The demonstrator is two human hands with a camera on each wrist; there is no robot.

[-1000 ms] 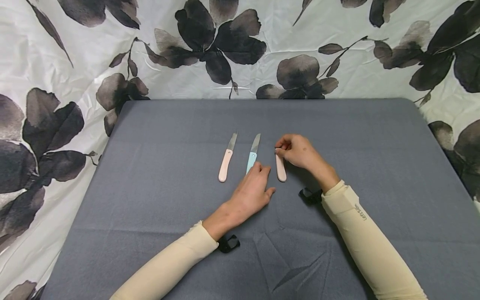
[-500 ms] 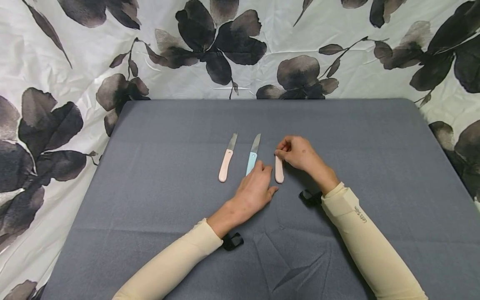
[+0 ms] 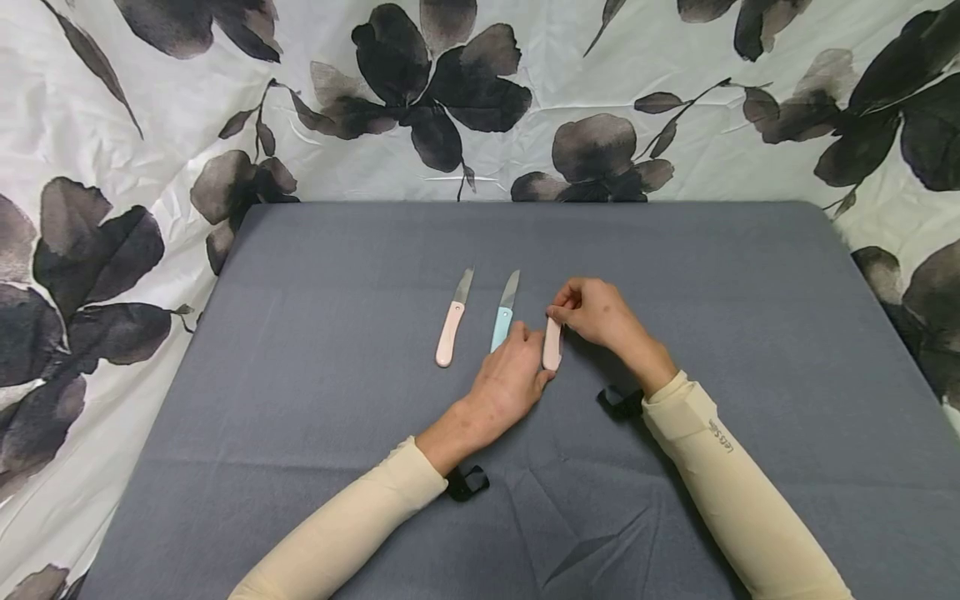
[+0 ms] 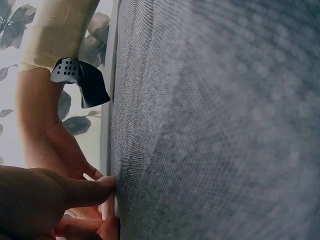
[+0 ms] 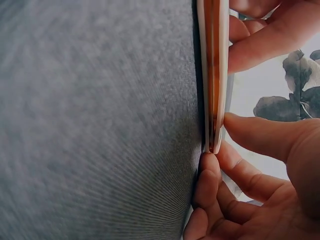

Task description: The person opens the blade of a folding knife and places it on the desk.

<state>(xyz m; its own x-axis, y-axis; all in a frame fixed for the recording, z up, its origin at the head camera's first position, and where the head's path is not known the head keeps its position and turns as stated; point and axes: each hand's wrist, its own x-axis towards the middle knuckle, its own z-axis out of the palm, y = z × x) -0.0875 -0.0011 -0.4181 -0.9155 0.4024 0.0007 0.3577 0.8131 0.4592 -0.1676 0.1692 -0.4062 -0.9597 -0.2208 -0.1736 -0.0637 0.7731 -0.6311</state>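
A folded pocket knife point(image 3: 552, 343) with a pale pink handle is pinched at its far end by the thumb and fingertips of my right hand point(image 3: 600, 315). In the right wrist view, the slot of the folded knife point(image 5: 214, 75) looks orange inside. My left hand point(image 3: 498, 387) hovers low with fingers loosely bent, its thumb beside the folded knife's near end; whether they touch is unclear. Those left fingers hide the lower handle of an unfolded light blue knife point(image 3: 502, 327). Farther left lies an unfolded pink-handled knife point(image 3: 448, 333), blade pointing away.
Grey cloth point(image 3: 337, 275) covers the table, creased near the front. Behind and beside it hangs a white floral sheet point(image 3: 315, 158). Black straps point(image 3: 467, 483) sit under both wrists.
My right hand has drawn the folded knife slightly left and nearer, bringing its near end beside my left thumb. The left hand has shifted slightly right. Both unfolded knives stay in place.
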